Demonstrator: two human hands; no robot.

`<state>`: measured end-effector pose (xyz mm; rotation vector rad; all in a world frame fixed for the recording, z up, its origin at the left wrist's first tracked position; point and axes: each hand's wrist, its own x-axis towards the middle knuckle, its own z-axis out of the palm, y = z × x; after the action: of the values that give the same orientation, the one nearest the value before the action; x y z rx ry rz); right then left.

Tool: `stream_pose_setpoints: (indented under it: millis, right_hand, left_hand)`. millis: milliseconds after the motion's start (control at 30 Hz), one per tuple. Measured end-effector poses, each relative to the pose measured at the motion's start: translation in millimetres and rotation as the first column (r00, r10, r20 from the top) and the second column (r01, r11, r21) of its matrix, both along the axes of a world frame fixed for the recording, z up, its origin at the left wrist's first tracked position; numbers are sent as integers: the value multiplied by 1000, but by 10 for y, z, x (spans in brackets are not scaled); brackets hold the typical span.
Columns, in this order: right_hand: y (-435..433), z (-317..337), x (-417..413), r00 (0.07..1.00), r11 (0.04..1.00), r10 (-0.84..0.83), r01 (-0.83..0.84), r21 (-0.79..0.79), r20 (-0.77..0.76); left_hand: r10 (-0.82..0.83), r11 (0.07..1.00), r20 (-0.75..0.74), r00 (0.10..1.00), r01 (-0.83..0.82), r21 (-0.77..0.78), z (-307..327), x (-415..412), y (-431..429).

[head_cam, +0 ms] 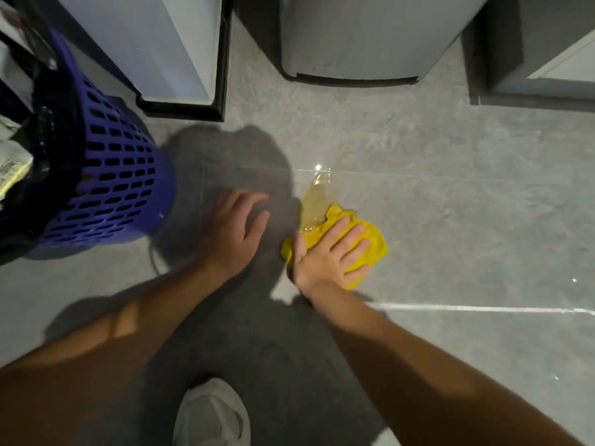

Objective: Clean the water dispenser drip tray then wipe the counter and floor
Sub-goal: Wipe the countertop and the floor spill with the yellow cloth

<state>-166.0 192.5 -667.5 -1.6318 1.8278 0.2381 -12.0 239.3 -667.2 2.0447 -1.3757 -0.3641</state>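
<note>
I see the right hand (331,255) spread flat, pressing a crumpled yellow cloth (370,249) onto grey floor tiles (450,220); left hand (235,230) open, empty.

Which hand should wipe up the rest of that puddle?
The right hand. It already presses flat on the yellow cloth, which touches the puddle just ahead. The left hand is bare, resting on the floor beside it.

No readable text anywhere. Printed paper (13,170) in the blue basket (106,175) has lettering, too blurred to read.
</note>
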Motion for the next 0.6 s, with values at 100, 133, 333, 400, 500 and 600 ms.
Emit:
stream_pose_setpoints:
  millis: [100, 133, 333, 400, 500, 600]
  right_hand:
    - [-289, 83, -162, 997, 994, 1, -10, 108, 79]
    - [-325, 176, -305, 987, 993, 26, -44, 111, 157]
    - [-504, 605, -1540, 955, 993, 99, -75, -96, 280]
    - [-608, 586, -1960, 980, 982, 188, -187, -29, 66]
    - [-690, 543, -2353, 959, 954, 251, -222, 200, -132]
    - [-706, 454, -2477, 925, 936, 324, -283, 208, -197]
  left_hand:
    - [36, 999, -182, 983, -42, -31, 159, -388, 241]
    - [6, 1000, -260, 965, -1, 19, 179, -570, 296]
    - [317, 883, -756, 573, 112, 456, 216, -1247, 39]
    - [296, 839, -568, 768, 75, 539, 238, -1073, -117]
    - [186, 805, -202, 962, -31, 593, 291, -633, -263]
    - [24, 793, 144, 989, -107, 600, 249, -258, -429]
